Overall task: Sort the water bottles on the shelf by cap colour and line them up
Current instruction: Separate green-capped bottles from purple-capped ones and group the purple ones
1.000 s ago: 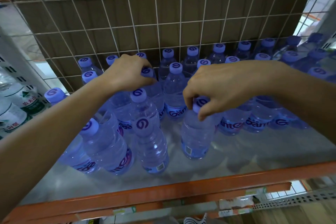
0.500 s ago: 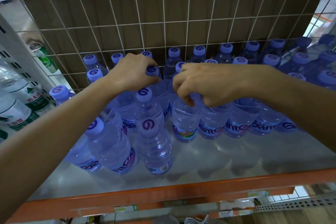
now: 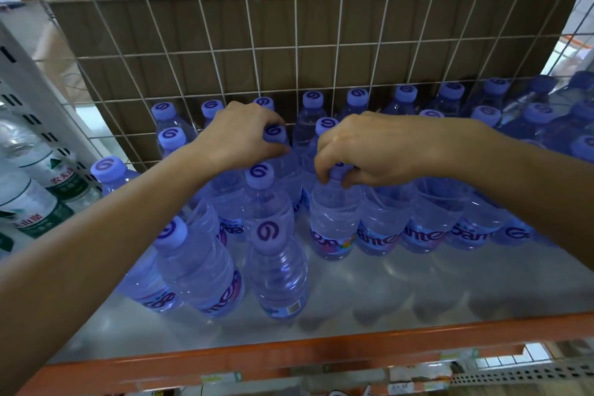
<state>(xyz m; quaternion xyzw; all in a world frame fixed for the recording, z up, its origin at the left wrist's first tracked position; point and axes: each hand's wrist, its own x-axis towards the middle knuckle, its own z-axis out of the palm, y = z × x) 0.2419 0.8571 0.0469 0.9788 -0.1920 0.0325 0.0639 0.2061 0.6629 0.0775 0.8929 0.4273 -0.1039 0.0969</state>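
Since the right hand (image 3: 369,151), pinching the cap, has set its bottle (image 3: 334,222) back into the row | left hand (image 3: 241,135) grips second bottle (image 3: 274,132) | strays (image 3: 199,267) remain.

This is a shop. Rows of identical water bottles (image 3: 276,280) fill a shelf (image 3: 418,286), with paper labels (image 3: 220,377) below its orange edge.

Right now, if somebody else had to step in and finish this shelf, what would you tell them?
Left hand grips the top of a purple-capped bottle in the left cluster.
Right hand grips the cap of the end bottle, standing at the left end of the front row.
Done: right-side rows lined up.
Left: front-left bottles stand scattered; line them up.
Every cap in view on this shelf looks purple.
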